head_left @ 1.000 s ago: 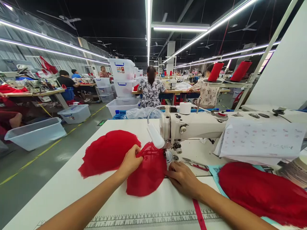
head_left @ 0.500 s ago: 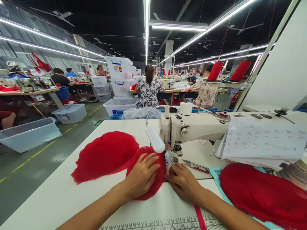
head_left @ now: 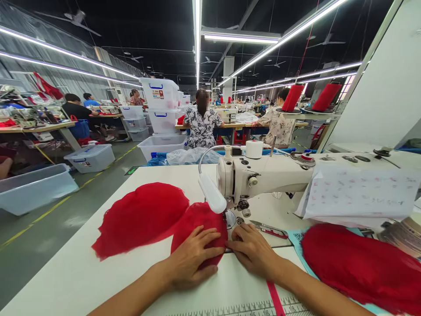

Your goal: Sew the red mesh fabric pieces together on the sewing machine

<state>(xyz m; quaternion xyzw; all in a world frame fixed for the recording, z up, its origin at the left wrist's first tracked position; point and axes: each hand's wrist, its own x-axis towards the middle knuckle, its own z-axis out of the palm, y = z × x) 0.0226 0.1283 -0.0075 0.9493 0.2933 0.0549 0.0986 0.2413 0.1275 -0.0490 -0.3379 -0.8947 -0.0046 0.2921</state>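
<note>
A rounded red fabric piece (head_left: 196, 216) lies on the machine bed, its right edge by the needle area of the white sewing machine (head_left: 272, 172). My left hand (head_left: 194, 255) rests on its lower part, fingers spread and flat. At the right edge of that piece, my right hand (head_left: 251, 249) has its fingers curled, with thumb and forefinger closed on the edge; its other fingers are tucked under. A larger red fabric piece (head_left: 141, 217) is spread out to the left, touching or overlapping the first. Thread snips (head_left: 269, 229) lie just beyond my right hand.
More red fabric (head_left: 358, 263) sits on a light blue sheet at right. Printed papers (head_left: 358, 191) hang against the machine arm. A ruler strip (head_left: 223, 310) runs along the table's front. Behind are plastic bins (head_left: 162, 94), thread cones (head_left: 292, 97) and a seated co-worker (head_left: 202, 120).
My left hand has slid down the rounded fabric piece, toward me, uncovering more of its upper part. My right hand has stayed at the edge. The view has shifted slightly.
</note>
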